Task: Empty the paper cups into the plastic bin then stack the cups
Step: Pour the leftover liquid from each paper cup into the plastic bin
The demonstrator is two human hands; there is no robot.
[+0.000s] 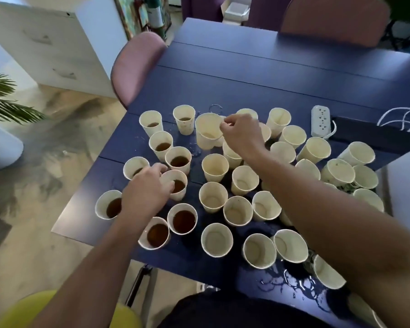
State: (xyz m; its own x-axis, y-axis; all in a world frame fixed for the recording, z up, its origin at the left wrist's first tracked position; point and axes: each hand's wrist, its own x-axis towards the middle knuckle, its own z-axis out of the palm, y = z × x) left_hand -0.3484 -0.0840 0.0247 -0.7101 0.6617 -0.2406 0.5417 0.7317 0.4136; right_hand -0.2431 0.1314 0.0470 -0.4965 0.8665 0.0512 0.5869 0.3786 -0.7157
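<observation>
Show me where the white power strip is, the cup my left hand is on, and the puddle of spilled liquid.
power strip [320,120]: head view, middle of its socket face.
cup under the left hand [178,185]: head view, dark liquid inside it.
spilled liquid [294,282]: head view, wet patch near the table's front edge.

Blue table [282,74] with paper cups [214,167], power strip [320,120], puddles [294,284]

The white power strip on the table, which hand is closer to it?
Right. The right hand is at the far cups, a few cups left of the white power strip. The left hand is nearer the person, gripping a coffee cup.
</observation>
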